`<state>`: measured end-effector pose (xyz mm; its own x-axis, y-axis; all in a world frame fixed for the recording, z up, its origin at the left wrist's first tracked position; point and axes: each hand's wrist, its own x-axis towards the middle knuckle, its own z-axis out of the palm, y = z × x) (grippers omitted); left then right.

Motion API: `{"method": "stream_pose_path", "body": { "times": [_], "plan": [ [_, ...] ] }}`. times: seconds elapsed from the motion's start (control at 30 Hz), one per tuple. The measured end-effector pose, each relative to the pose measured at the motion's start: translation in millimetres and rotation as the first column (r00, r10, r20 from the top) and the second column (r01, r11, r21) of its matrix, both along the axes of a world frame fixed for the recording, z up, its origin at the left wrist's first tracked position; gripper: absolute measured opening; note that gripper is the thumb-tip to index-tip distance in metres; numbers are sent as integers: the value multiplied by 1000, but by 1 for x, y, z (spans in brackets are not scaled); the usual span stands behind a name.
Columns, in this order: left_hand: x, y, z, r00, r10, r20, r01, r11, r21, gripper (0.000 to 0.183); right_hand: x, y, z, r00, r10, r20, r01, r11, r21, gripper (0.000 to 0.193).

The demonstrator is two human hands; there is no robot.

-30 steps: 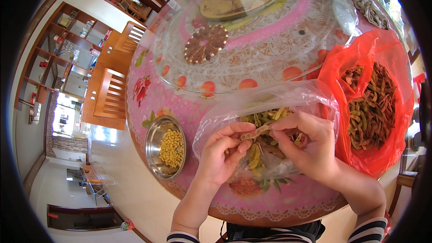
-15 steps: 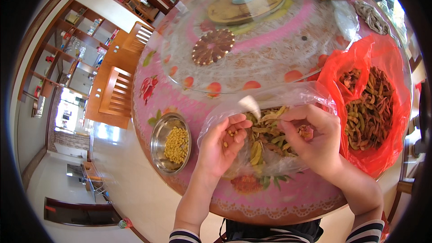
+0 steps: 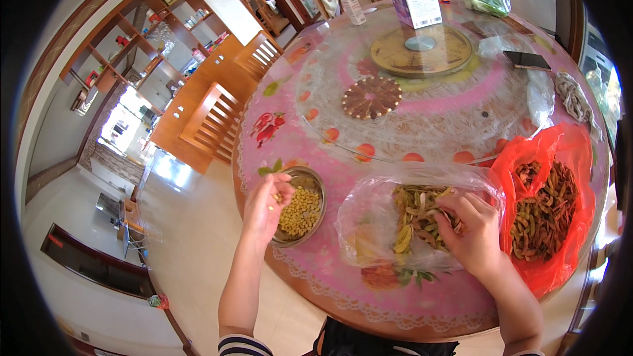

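Note:
My left hand (image 3: 264, 209), its palm cupped and fingers curled around a few yellow beans (image 3: 277, 196), hovers over the left rim of a steel bowl (image 3: 321, 192). Shelled yellow beans (image 3: 300, 214) fill part of that bowl. A clear plastic bag (image 3: 359, 224) lies opened on the table to its right, with dry green-brown bean pods (image 3: 412, 214) inside. My right hand (image 3: 476, 232) reaches into this bag's right side, thumb and fingers pinched together on a pod. The fingertips partly hide that pod.
At the right stands a red plastic bag (image 3: 567, 264) full of brown and green pods. Farther back on the round table are a brown trivet (image 3: 372, 97), a wooden turntable (image 3: 389, 59), a box (image 3: 419, 0), a phone (image 3: 527, 60) and a crumpled cloth (image 3: 575, 97).
My left hand has moved left from beside the clear bag to the bowl, still carrying beans. My right hand has lowered onto the pods. The view has shifted, showing more of the table's far side.

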<state>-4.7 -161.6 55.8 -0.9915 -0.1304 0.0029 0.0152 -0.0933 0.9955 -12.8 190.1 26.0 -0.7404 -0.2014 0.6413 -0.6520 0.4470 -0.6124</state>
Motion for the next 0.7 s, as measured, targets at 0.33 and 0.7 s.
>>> {"method": "stream_pose_path", "body": {
  "times": [0.33,0.7],
  "plan": [
    [18,-25,-19,1000,13,3,-10,834,-552,41,24,28,48,997,10,77,-52,824,564,47],
    [50,-62,-56,885,242,-397,-464,387,-797,34,13,21,4,951,-1,310,-182,806,563,63]
  ]
}}
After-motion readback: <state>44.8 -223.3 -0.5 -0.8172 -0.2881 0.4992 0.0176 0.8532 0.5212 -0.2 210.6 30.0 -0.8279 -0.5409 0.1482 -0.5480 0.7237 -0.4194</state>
